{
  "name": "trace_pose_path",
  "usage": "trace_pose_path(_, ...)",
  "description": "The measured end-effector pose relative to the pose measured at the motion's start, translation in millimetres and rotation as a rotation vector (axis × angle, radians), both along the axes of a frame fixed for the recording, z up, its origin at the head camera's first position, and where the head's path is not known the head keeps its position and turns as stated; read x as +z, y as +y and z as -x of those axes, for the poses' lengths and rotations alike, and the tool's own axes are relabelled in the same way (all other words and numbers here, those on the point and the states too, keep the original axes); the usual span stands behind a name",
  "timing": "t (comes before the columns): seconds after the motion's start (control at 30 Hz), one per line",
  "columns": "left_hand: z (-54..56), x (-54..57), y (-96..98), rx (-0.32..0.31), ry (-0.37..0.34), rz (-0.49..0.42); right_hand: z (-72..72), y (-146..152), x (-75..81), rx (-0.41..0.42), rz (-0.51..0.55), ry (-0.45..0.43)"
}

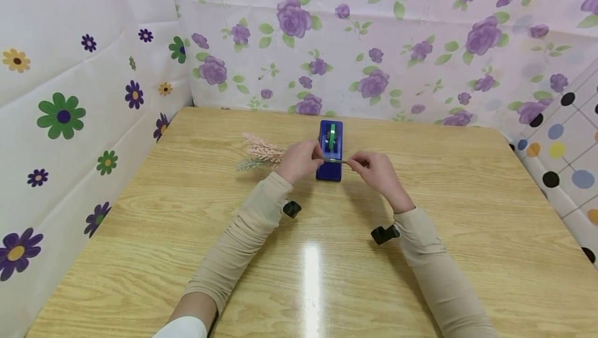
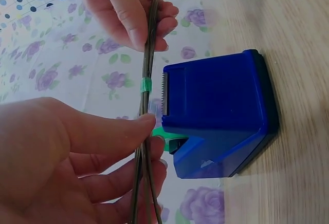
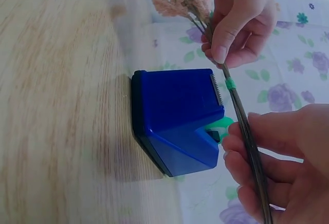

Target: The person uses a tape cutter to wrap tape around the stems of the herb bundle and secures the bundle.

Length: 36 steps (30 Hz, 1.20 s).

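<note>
Both hands hold a thin bundle of artificial flowers, with pink and pale green heads (image 1: 262, 150) out to the left and dark stems (image 3: 247, 136) running right. My left hand (image 1: 300, 161) pinches the stems near the heads; my right hand (image 1: 377, 173) pinches them farther along. Between the hands, a band of green tape (image 2: 146, 84) wraps the stems. Close beside it stands a blue tape dispenser (image 1: 329, 172), its toothed cutter (image 3: 217, 89) facing the stems. A green tape roll (image 1: 331, 138) sits in the dispenser. In the left wrist view, a small translucent flap shows by the left thumb.
The wooden table (image 1: 224, 213) extends around the hands on all sides. Behind it hangs a purple-flowered cloth (image 1: 327, 42), with a daisy-patterned cloth (image 1: 70, 161) at the left and a dotted one (image 1: 560, 151) at the right. A black camera mount hangs at each wrist.
</note>
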State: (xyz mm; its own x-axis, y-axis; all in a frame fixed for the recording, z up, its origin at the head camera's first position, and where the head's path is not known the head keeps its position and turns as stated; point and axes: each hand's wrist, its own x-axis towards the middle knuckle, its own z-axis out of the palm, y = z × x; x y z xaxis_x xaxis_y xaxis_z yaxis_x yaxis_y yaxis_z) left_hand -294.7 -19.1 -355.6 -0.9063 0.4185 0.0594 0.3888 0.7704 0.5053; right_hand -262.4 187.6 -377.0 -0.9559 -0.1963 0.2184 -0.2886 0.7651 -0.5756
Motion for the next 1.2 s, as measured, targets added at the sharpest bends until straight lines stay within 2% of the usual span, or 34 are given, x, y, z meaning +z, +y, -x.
trace_pose_path(0.2, 1.3, -3.4, 0.6, -0.016, -0.014, 0.006, 0.4, 0.2, -1.9, -0.022, -0.018, 0.025)
trace_pose_path(0.53, 4.1, -3.8, -1.0, -0.023, -0.075, -0.010, 0.9, -1.0, -3.9, -0.004, 0.001, 0.032)
trace_pose_path(0.73, 2.2, -2.7, 0.1, -0.026, -0.031, -0.010, 1.5, -4.0, -6.7, -0.030, 0.008, 0.041)
trace_pose_path(0.9, 4.3, -6.9, 2.5, -0.021, 0.009, -0.028, 2.7, -5.1, -8.5, -0.059, 0.003, 0.050)
trace_pose_path(1.2, 4.9, -10.9, 1.1, 0.013, -0.004, -0.053, 3.5, -7.7, -13.1, -0.040, 0.010, 0.046)
